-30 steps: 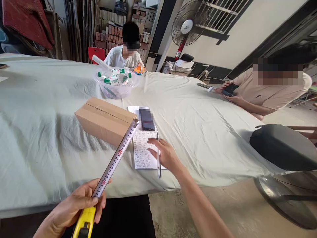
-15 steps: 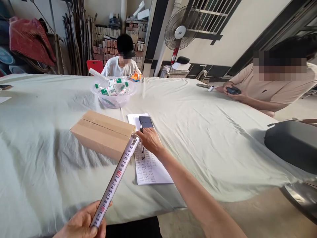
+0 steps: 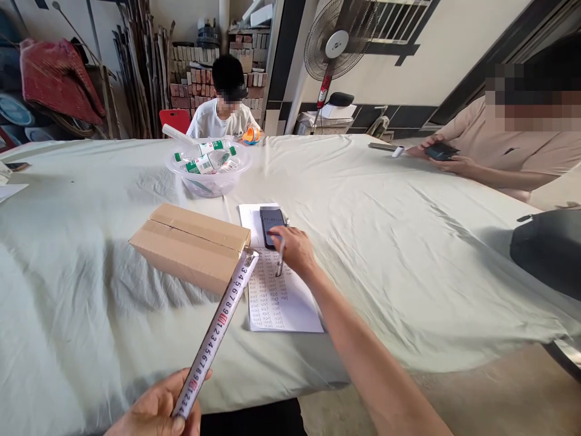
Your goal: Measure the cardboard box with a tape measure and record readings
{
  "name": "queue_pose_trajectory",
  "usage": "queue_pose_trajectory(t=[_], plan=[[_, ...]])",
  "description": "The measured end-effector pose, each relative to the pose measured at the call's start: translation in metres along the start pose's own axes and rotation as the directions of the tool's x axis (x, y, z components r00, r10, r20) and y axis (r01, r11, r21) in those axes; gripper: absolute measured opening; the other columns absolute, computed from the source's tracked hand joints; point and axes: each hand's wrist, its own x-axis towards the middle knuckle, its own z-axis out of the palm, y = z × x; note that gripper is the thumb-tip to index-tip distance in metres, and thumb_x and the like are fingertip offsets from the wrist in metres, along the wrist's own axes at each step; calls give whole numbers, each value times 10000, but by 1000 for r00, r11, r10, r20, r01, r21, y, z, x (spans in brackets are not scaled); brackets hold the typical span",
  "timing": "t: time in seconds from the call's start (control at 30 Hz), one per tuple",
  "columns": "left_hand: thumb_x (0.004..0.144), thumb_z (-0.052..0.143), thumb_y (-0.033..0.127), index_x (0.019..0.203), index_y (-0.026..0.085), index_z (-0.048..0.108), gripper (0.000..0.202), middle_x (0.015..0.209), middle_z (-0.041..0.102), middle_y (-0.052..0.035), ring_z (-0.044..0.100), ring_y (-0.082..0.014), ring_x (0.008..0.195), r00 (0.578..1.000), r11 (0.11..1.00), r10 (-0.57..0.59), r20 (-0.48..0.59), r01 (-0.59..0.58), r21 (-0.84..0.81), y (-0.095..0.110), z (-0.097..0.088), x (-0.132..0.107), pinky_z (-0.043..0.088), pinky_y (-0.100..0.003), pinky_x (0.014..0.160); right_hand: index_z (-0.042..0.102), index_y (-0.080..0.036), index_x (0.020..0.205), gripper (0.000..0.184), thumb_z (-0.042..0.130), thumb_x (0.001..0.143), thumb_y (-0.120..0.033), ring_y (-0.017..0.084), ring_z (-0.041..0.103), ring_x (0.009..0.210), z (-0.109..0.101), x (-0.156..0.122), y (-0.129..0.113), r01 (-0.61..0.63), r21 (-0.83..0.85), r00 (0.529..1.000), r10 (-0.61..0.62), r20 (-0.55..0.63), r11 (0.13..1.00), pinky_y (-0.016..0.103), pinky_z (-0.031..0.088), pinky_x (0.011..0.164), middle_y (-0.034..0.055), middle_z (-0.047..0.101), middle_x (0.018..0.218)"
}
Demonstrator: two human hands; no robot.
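My left hand [image 3: 157, 412] at the bottom edge grips a tape measure; its white blade [image 3: 218, 333] runs up to the near right corner of a sealed cardboard box [image 3: 188, 245]. My right hand [image 3: 294, 247] is closed round a pen [image 3: 280, 260] and rests on a printed sheet of paper [image 3: 275, 297]. Its fingertips touch a dark phone [image 3: 271, 223] that lies on the top of the sheet.
A pale cloth covers the table [image 3: 385, 242]. A clear bowl [image 3: 209, 172] holding small bottles stands behind the box. One person sits at the far side, another at the right holds a phone [image 3: 439, 151]. A standing fan [image 3: 338, 45] and a dark chair [image 3: 549, 248] are at the right.
My right hand has moved from the sheet's near part forward to the phone, taking the pen with it. The view has tilted up, so the yellow tape case has left the frame.
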Motion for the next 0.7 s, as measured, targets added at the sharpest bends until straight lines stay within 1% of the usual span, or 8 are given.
queue_pose_trajectory(t=[0.07,0.13,0.27,0.43,0.5,0.57,0.6,0.7], plan=[[680,805,284,1246,183,621,603,708,666,-60,601,-158,595,1000,999,17,-15,-17,-36,-2,1,0,417,-230,539,646,-203,1057,239,474,910,-279,218,667,755,-7,-2,15,-204,125,978,209,-23,971,378,504,713,89,727,927],[689,801,261,1249,179,620,594,715,671,-63,613,-152,601,999,998,23,-22,-25,-51,-2,4,-1,418,-224,553,630,-198,1072,276,472,890,-334,238,685,785,-12,-4,29,-319,193,943,331,-33,928,382,521,693,99,728,970],[695,801,254,1255,170,618,595,726,677,-62,640,-156,626,1000,999,12,-8,-12,-40,3,10,-2,439,-234,605,599,-203,1090,314,479,866,-388,246,696,759,-17,-7,38,-355,228,929,369,-21,907,404,531,713,86,742,947],[699,797,248,1239,174,628,570,734,676,-54,650,-161,638,999,999,28,-17,-29,-17,10,18,-4,446,-238,615,571,-197,1116,345,443,895,-429,262,701,831,-27,-11,21,-358,308,924,381,-18,882,446,526,795,91,746,938],[701,793,251,1225,170,634,553,732,670,-49,652,-157,619,999,999,41,-36,-41,-8,11,22,-5,443,-233,596,550,-199,1161,395,440,910,-485,265,696,919,-32,-16,7,-313,427,938,348,-3,848,459,520,848,101,738,990],[697,792,256,1204,163,642,538,720,660,-44,648,-157,578,997,998,62,-54,-62,2,10,26,-6,433,-231,548,492,-216,1268,516,497,882,-558,278,671,1038,-32,-21,-10,-231,552,967,251,40,801,473,519,891,126,694,1146],[693,793,260,1194,162,646,531,712,655,-40,643,-158,555,995,997,78,-63,-77,8,9,28,-6,427,-233,523,433,-230,1342,631,558,839,-590,294,635,1120,-29,-25,-20,-182,588,981,182,60,788,487,512,919,144,641,1250],[690,793,276,1156,177,661,494,690,648,-28,632,-162,507,986,992,126,-108,-123,27,6,33,-7,421,-243,486,94,-229,1513,1184,749,619,-643,367,383,1373,-15,-35,-52,18,613,994,-80,74,790,569,391,1057,220,373,1493]])
